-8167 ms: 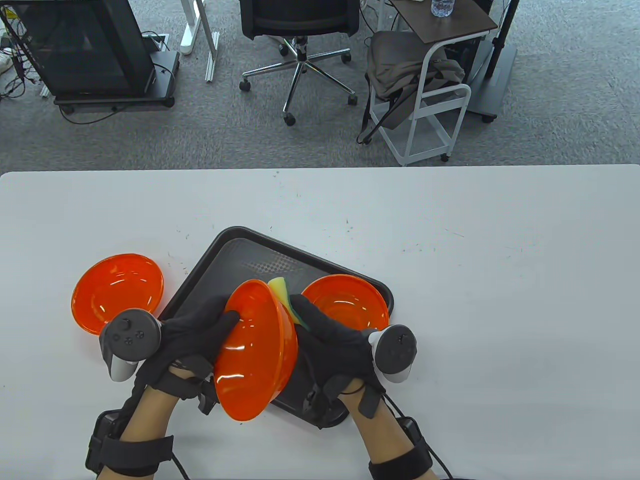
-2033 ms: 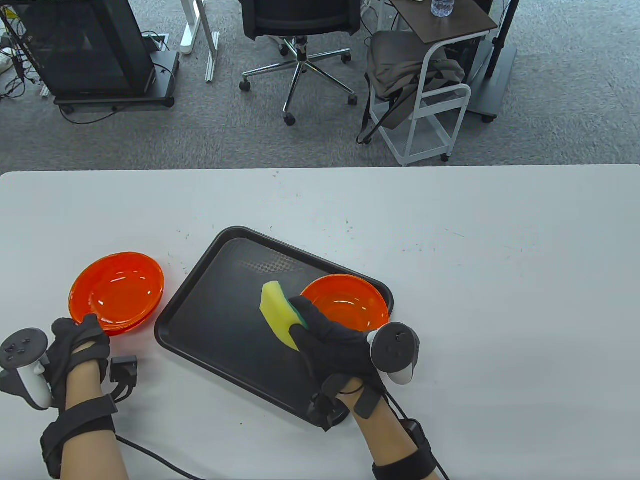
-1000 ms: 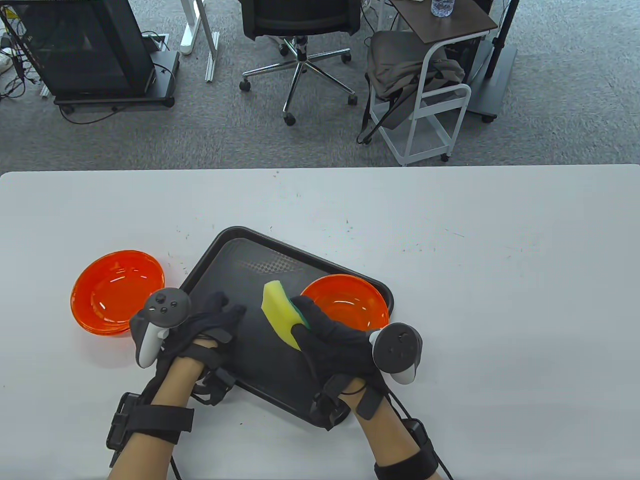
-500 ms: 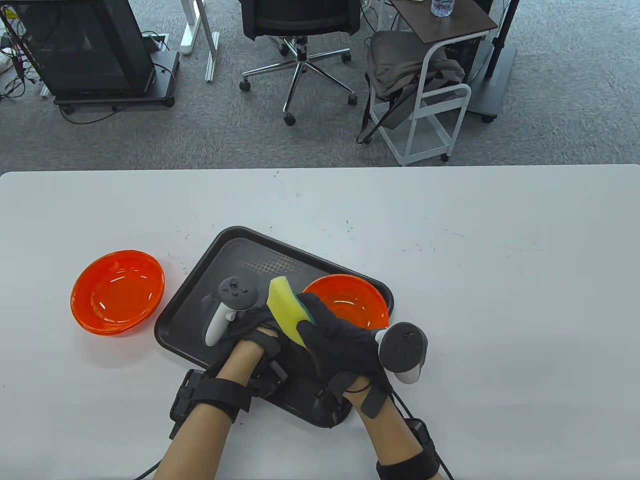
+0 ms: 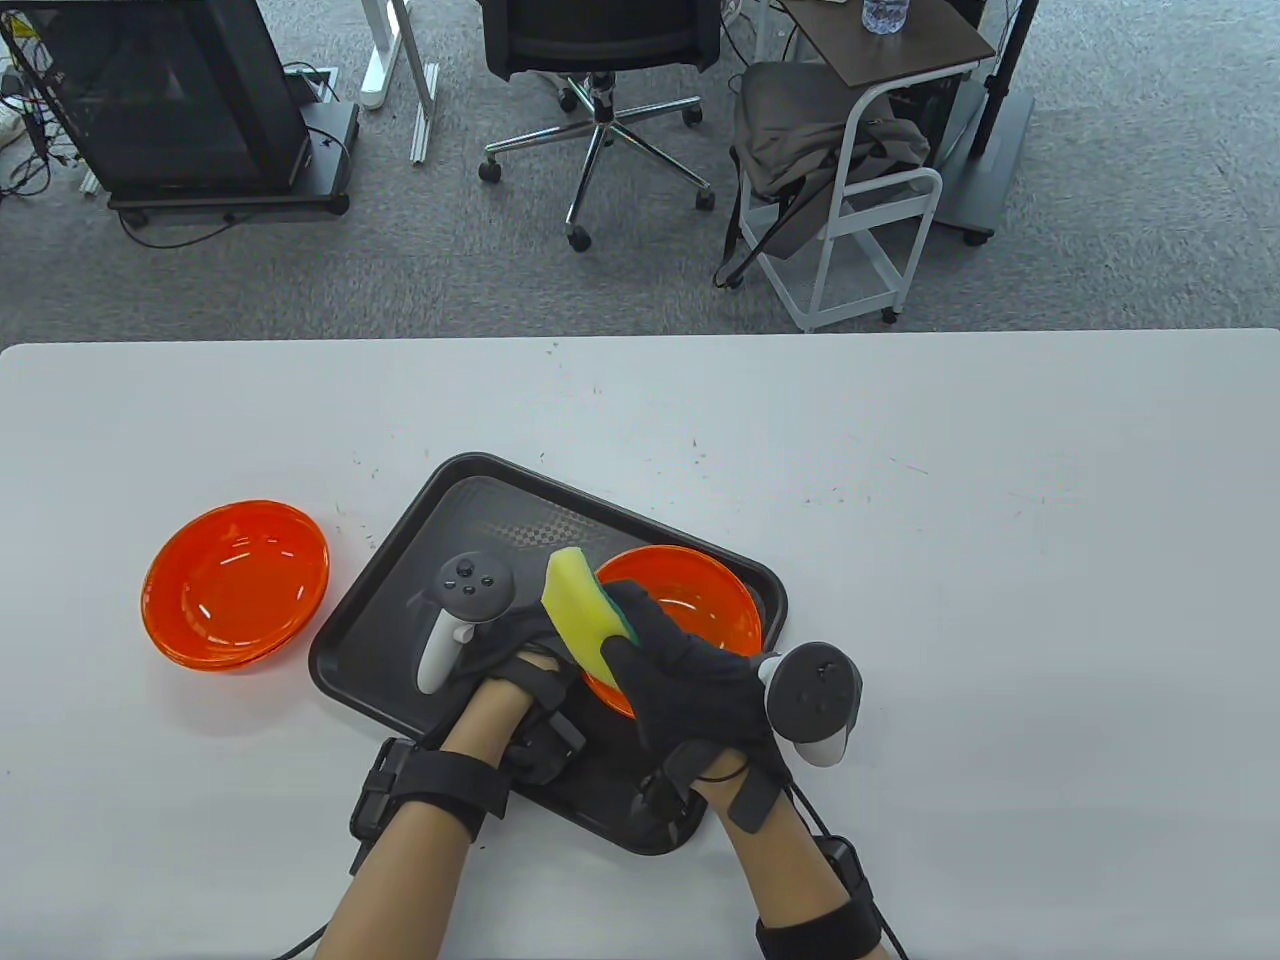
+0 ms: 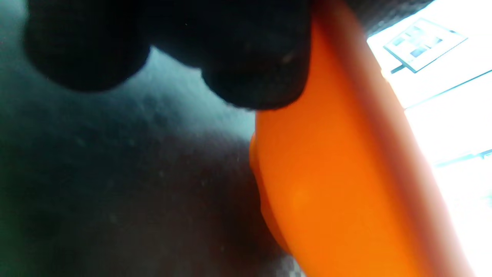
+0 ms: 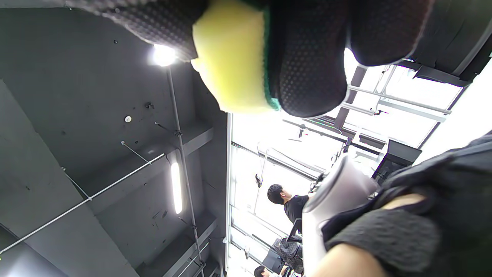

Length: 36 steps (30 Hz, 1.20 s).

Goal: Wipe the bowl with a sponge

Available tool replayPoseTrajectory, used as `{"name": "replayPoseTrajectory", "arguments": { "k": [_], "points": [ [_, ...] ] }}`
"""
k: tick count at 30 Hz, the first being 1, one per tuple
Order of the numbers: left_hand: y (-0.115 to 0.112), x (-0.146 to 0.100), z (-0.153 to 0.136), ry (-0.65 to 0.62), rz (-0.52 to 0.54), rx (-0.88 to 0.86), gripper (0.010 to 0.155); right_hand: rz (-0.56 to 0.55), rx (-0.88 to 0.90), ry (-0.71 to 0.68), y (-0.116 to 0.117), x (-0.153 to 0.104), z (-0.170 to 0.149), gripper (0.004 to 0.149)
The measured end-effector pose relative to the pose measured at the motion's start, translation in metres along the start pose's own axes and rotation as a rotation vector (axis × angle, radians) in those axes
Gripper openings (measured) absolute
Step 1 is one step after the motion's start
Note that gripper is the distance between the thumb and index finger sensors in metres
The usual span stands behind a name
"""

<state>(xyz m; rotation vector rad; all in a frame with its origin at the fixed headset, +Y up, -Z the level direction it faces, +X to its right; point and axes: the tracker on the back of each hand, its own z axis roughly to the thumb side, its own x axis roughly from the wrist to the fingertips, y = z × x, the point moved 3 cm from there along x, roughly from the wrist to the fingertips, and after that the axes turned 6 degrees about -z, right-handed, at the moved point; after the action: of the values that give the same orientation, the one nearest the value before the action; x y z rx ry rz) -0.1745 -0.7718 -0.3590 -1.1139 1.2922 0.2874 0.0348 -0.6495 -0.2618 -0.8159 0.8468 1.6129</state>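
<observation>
An orange bowl sits at the right end of the black tray, with its near-left edge lifted off the tray. My left hand reaches in from the left, and its fingertips are hidden under the sponge in the table view. In the left wrist view its fingers grip the rim of the bowl just above the tray. My right hand holds the yellow and green sponge over the bowl's left rim. The right wrist view shows the sponge pinched between thumb and fingers.
A stack of orange bowls stands on the white table left of the tray. Beyond the table's far edge are an office chair and a white cart.
My left hand left the stacked bowls, crossed the tray to the right and took hold of the tray's bowl, which has tilted and shifted left. The right hand with the sponge moved slightly right.
</observation>
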Motion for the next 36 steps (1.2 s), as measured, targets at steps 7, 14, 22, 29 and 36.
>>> {"name": "replayPoseTrajectory", "arguments": {
  "k": [7, 14, 22, 29, 36],
  "points": [
    [0.045, -0.042, 0.014, -0.079, 0.073, 0.045, 0.058, 0.026, -0.071, -0.005, 0.002, 0.000, -0.002, 0.052],
    [0.075, -0.092, 0.017, -0.149, 0.176, 0.034, 0.058, 0.068, -0.131, -0.029, 0.012, -0.001, 0.004, 0.052],
    [0.076, -0.110, 0.010, -0.214, 0.203, 0.022, 0.057, 0.177, -0.550, -0.187, 0.026, -0.002, 0.020, 0.051],
    [0.071, -0.113, 0.014, -0.219, 0.208, 0.062, 0.057, 0.296, -0.945, -0.337, 0.049, -0.006, 0.038, 0.051],
    [0.075, -0.115, 0.015, -0.232, 0.215, 0.054, 0.057, 0.405, -1.199, -0.368, 0.066, -0.008, 0.036, 0.051]
  ]
}}
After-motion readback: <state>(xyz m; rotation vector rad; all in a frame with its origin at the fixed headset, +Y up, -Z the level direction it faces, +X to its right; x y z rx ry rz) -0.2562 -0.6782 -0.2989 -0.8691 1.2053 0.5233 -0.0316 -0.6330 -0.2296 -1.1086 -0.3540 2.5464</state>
